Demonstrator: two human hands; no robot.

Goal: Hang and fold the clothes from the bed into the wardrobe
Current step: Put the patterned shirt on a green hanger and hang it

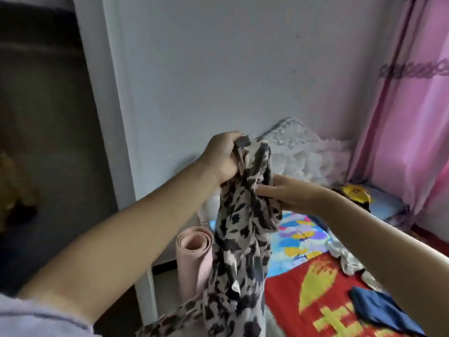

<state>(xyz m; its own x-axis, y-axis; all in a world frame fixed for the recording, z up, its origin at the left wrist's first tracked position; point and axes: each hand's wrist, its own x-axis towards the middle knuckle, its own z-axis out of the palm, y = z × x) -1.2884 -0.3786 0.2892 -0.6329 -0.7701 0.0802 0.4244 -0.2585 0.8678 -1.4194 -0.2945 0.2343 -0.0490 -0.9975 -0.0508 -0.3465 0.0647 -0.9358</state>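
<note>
A beige garment with dark leopard-like patches [240,239] hangs in front of me, bunched at the top and trailing down past the frame's bottom edge. My left hand [224,158] grips its top end in a fist. My right hand [281,193] holds the cloth a little lower, fingers round a fold on its right side. Below lies the bed [303,276] with a red, yellow and blue patterned cover. On it rest a dark blue folded garment [379,307] and a crumpled grey patterned piece [349,261]. The dark wardrobe opening [41,142] stands at the left.
A rolled pink mat [194,256] stands upright between the bed and the white wardrobe frame [109,117]. A white frilly pillow [308,154] lies at the head of the bed against the wall. Pink curtains [413,117] hang at the right. A yellow item [356,192] sits near them.
</note>
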